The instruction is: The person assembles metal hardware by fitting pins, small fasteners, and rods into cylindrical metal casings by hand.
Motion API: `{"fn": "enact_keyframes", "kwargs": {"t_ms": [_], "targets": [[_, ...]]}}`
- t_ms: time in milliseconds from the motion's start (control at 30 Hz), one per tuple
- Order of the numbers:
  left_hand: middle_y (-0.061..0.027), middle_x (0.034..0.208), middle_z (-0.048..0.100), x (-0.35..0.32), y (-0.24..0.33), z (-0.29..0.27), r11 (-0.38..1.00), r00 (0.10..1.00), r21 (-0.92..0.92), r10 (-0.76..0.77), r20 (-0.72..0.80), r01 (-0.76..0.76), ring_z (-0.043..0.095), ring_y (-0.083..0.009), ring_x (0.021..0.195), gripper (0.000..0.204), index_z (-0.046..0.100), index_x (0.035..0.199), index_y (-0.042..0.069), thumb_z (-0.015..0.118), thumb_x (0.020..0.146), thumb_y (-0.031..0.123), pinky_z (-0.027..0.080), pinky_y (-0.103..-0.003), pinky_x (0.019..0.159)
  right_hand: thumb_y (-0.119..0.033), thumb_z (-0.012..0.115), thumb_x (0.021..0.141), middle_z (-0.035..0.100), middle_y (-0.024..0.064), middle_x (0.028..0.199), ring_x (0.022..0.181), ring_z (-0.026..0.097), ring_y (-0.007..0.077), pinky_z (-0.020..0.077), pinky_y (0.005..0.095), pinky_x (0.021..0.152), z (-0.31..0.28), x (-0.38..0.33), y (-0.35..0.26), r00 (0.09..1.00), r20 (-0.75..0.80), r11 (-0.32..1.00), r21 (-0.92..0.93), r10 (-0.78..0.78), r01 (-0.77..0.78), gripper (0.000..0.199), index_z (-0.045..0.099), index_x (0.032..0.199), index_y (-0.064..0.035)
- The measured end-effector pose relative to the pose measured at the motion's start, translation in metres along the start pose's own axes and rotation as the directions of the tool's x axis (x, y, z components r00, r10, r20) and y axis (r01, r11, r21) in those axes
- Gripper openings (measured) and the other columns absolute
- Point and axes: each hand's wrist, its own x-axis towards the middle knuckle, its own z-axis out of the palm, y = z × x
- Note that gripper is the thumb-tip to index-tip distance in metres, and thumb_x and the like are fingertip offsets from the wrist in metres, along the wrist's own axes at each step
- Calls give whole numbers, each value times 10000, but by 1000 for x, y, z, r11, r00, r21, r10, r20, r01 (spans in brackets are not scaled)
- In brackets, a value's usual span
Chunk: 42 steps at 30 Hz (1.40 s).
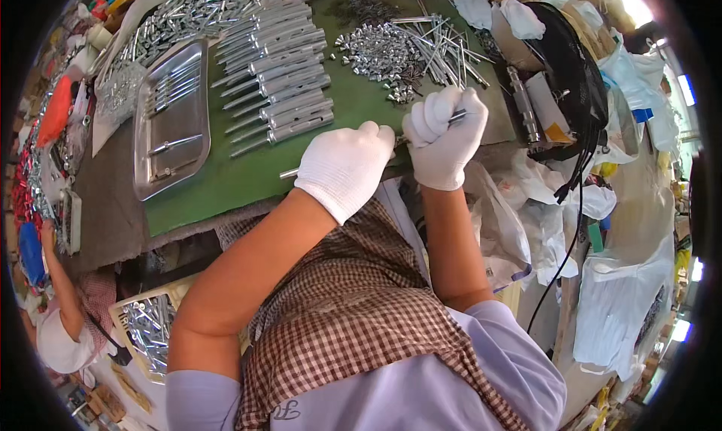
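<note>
Both my hands wear white knit gloves and meet close together over the front edge of the green mat [188,214]. My left hand [346,164] is closed around a slim metal rod [288,174], whose end sticks out on the left. A fist is made by my right hand [447,138]; a short grey metal end [457,116] shows at its fingers, the rest hidden by the glove. A thin metal part [401,141] bridges the gap between the hands. Left of them, silver slotted tubes with pointed tips [301,122] lie in a stacked row.
A steel tray [140,156] on the left holds several thin pointed pieces. Beyond are piles of small silver fittings [380,51] and long thin rods [444,44]. A black mesh bag [579,77] and plastic bags [496,220] crowd the right. Another person's arm [66,295] shows far left.
</note>
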Motion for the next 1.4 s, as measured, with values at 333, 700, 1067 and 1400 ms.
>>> {"fn": "enact_keyframes", "kwargs": {"t_ms": [333,700,1067,1400], "targets": [[-88,753,593,-8,5,-4,999,999,-44,-22,36,23,660,-291,653,186,610,945,96,648,909,274,525,-421,571,-232,348,994,265,-31,516,446,229,99,171,293,443,20,-14,3,998,-64,973,-227,26,-40,434,333,579,-107],[-109,798,657,14,12,-11,990,996,125,65,63,-72,713,-270,694,80,627,813,75,595,855,136,581,-378,596,-255,376,973,242,-21,494,429,201,116,152,315,433,12,-7,7,979,-160,976,-199,-124,91,454,297,545,-125],[-162,834,618,3,-3,-4,994,998,-106,25,62,-19,678,-356,742,239,625,953,36,606,942,274,546,-463,659,-316,351,1020,249,-31,496,420,211,121,160,305,422,5,-1,6,997,-76,1000,9,-5,6,505,337,554,-120],[-130,827,604,2,-8,-2,995,996,-99,31,82,-23,670,-336,693,198,600,1002,70,575,947,259,538,-459,608,-128,396,959,362,-11,528,474,298,80,215,269,453,14,-1,15,989,-119,854,-520,-88,13,391,366,572,-81]]}}
